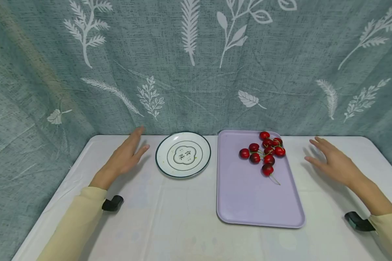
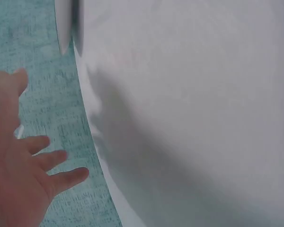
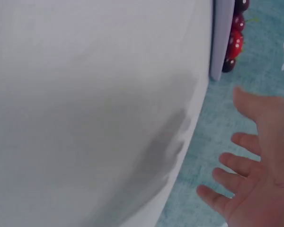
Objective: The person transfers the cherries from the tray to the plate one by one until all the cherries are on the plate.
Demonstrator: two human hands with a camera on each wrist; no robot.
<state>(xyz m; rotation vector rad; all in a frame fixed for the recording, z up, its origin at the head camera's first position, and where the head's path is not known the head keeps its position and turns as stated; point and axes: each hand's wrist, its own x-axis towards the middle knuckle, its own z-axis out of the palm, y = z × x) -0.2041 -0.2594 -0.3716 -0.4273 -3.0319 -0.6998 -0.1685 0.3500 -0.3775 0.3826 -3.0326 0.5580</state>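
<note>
Table [image 1: 179,221]: white top, rounded far corners
Backdrop [image 1: 202,94]: creased grey-green cloth, behind and at both sides
Print [image 1: 190,29]: white leaves and sprigs
Light: soft, with blurred shadows on the table, probably from above

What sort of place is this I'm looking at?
Probably an indoor tabletop set up for filming, though the room beyond is hidden. A leaf-patterned fabric rises behind a white table, where a plate and a lilac tray with cherries sit side by side.

The right wrist view's top edge cuts off the purple tray [image 3: 221,40].
</note>
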